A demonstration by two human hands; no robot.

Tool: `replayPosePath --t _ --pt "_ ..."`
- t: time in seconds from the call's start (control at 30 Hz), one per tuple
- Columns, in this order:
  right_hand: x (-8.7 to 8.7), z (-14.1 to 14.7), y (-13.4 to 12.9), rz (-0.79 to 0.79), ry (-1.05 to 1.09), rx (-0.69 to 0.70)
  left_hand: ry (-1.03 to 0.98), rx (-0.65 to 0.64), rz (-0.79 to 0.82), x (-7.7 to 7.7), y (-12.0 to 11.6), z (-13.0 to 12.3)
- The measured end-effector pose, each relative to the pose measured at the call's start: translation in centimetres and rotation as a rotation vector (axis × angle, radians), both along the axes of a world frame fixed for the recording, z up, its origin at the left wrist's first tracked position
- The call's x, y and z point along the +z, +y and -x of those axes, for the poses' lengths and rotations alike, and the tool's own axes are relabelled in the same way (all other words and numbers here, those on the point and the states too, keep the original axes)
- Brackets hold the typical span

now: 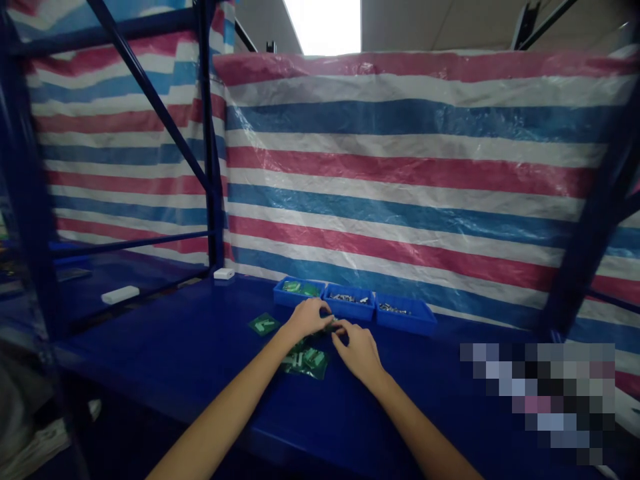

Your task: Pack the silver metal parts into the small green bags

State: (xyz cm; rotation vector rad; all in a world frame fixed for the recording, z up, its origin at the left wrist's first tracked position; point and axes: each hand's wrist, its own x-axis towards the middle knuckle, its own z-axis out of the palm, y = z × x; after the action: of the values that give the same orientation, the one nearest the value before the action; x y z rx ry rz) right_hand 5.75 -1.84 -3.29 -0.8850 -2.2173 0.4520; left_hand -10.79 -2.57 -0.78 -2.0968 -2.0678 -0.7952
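My left hand and my right hand meet above the blue table, fingers curled towards each other. Between their fingertips is something small and pale, too small to make out. Below my left hand lies a pile of green bags with pale pieces inside. A single green bag lies to the left. Behind my hands stand three blue bins in a row: the left bin holds green bags, while the middle bin and the right bin hold small metal parts.
Two white boxes lie at the left, one by the rack post and one farther left. A striped sheet hangs behind the table. Pixelated blocks hide an area at the right.
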Motion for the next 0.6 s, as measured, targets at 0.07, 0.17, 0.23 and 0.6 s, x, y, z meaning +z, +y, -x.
replayPosePath --t 0.07,0.17,0.23,0.6 --pt "0.1 0.0 0.2 0.049 0.071 -0.096 -0.021 -0.021 0.003 0.0 0.0 0.0" --pt "0.0 -0.2 0.8 0.062 0.140 -0.165 0.001 0.033 0.063 -0.1 -0.1 -0.1" --pt "-0.2 -0.2 1.0 0.044 0.147 -0.189 -0.007 0.048 0.103 0.0 -0.2 -0.2" --pt "-1.9 0.3 2.2 0.171 0.230 -0.139 -0.439 -0.173 0.006 -1.0 1.7 -0.3"
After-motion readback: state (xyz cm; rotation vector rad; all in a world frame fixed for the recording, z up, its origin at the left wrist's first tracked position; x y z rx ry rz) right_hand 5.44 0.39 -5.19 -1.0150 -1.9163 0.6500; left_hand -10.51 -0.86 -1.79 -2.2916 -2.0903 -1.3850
